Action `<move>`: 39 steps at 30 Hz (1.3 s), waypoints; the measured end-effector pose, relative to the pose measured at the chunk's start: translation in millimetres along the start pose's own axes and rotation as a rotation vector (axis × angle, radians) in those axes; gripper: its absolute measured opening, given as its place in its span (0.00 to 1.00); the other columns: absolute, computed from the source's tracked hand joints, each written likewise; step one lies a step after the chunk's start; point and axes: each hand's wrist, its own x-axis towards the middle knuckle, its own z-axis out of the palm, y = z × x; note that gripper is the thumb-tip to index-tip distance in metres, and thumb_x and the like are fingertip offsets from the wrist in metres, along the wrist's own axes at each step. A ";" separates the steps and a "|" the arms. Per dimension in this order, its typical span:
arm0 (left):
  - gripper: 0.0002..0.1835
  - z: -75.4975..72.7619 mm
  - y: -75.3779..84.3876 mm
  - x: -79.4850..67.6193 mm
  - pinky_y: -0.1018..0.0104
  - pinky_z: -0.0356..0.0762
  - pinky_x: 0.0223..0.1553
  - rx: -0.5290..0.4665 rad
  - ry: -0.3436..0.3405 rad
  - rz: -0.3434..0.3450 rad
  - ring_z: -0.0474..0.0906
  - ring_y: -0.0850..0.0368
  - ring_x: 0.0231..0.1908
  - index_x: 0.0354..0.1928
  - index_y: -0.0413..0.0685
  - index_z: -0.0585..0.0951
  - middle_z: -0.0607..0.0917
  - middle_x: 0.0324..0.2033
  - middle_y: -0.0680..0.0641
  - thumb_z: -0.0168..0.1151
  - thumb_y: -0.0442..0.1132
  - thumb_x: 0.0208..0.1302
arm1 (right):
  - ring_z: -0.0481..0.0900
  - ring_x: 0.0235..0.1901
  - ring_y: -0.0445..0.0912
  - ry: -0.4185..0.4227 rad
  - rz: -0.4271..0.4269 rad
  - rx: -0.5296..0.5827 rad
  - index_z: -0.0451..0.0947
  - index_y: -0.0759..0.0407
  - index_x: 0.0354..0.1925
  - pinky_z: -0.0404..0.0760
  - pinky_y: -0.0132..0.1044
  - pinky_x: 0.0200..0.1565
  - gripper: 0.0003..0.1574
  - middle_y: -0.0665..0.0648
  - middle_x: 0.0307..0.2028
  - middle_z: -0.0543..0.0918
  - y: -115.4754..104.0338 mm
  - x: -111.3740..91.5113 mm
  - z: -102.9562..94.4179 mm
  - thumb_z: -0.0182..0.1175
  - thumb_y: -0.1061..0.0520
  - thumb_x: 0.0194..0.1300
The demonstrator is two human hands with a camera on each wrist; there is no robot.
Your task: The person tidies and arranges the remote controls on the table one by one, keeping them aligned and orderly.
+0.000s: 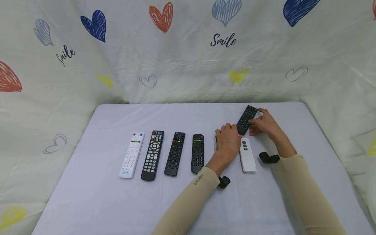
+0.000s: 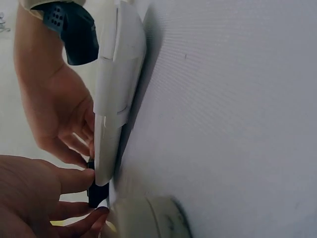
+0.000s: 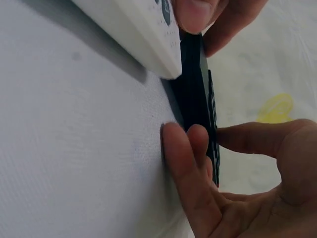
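A black remote control (image 1: 247, 119) with rows of small keys lies slanted near the table's back edge. My right hand (image 1: 264, 125) pinches its right side, the thumb on the key face and the fingers curled around the edge in the right wrist view. At its near end, the fingertips of my left hand (image 1: 227, 142) hold the black remote from both sides. Just below is a white remote control (image 1: 248, 160) with a few grey keys. Another remote (image 1: 215, 143) is mostly hidden under my left hand.
To the left stand a white remote (image 1: 132, 155), a black remote with white keys (image 1: 152, 155), and two black remotes, one slim (image 1: 175, 153) and one rounded (image 1: 197, 153), in a row. The white table (image 1: 88, 202) meets a heart-printed cloth (image 1: 188, 58) behind.
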 end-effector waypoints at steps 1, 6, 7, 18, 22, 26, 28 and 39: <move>0.22 0.8 0.0 -0.1 0.60 0.73 0.53 0.004 0.002 -0.002 0.80 0.58 0.53 0.63 0.53 0.81 0.85 0.52 0.51 0.63 0.54 0.74 | 0.85 0.22 0.40 -0.005 0.001 -0.013 0.25 0.70 0.81 0.88 0.38 0.31 0.59 0.57 0.35 0.82 -0.3 0.4 -0.7 0.56 0.59 0.75; 0.21 0.9 -1.2 -0.7 0.59 0.70 0.52 0.016 0.017 -0.014 0.79 0.58 0.51 0.61 0.54 0.82 0.85 0.51 0.52 0.64 0.55 0.73 | 0.85 0.20 0.41 0.005 -0.005 -0.061 0.25 0.68 0.81 0.88 0.38 0.30 0.61 0.54 0.30 0.83 1.0 4.6 -2.8 0.58 0.50 0.77; 0.20 1.0 -1.6 -0.7 0.58 0.70 0.52 0.017 0.019 -0.016 0.79 0.57 0.51 0.60 0.55 0.83 0.85 0.50 0.52 0.64 0.55 0.73 | 0.84 0.20 0.41 0.012 -0.006 -0.061 0.26 0.67 0.82 0.87 0.38 0.29 0.61 0.52 0.28 0.82 1.7 5.6 -3.0 0.58 0.48 0.77; 0.21 2.2 -4.1 3.8 0.55 0.69 0.53 0.031 0.004 -0.017 0.80 0.58 0.50 0.61 0.58 0.83 0.86 0.50 0.53 0.61 0.58 0.74 | 0.82 0.16 0.41 0.038 -0.003 -0.058 0.36 0.61 0.84 0.86 0.39 0.26 0.58 0.45 0.18 0.79 7.6 14.1 -5.9 0.59 0.43 0.76; 0.20 2.4 -5.7 7.5 0.57 0.68 0.51 0.018 0.004 -0.017 0.80 0.59 0.48 0.60 0.58 0.84 0.87 0.49 0.54 0.60 0.58 0.74 | 0.81 0.15 0.40 0.035 -0.003 -0.020 0.37 0.61 0.84 0.86 0.38 0.26 0.58 0.44 0.18 0.79 8.1 14.5 -5.9 0.60 0.44 0.76; 0.19 1.8 -6.6 10.0 0.57 0.68 0.51 0.011 -0.003 -0.019 0.82 0.60 0.48 0.60 0.59 0.84 0.88 0.49 0.55 0.62 0.57 0.74 | 0.81 0.15 0.39 0.036 0.004 0.000 0.37 0.61 0.84 0.85 0.36 0.26 0.57 0.43 0.17 0.79 9.2 13.9 -4.9 0.60 0.45 0.76; 0.19 2.2 -7.1 11.4 0.57 0.68 0.51 0.008 -0.006 -0.021 0.82 0.59 0.48 0.60 0.59 0.84 0.88 0.50 0.55 0.62 0.56 0.74 | 0.81 0.15 0.39 0.038 0.007 0.000 0.37 0.60 0.84 0.85 0.36 0.26 0.57 0.43 0.17 0.79 9.9 13.9 -4.4 0.60 0.44 0.76; 0.22 1.5 -10.0 15.0 0.57 0.67 0.51 -0.051 -0.028 -0.038 0.83 0.60 0.46 0.62 0.60 0.84 0.89 0.49 0.56 0.67 0.57 0.70 | 0.82 0.17 0.40 0.046 0.007 0.008 0.39 0.60 0.84 0.86 0.37 0.27 0.57 0.43 0.19 0.80 12.1 13.3 -3.2 0.61 0.45 0.75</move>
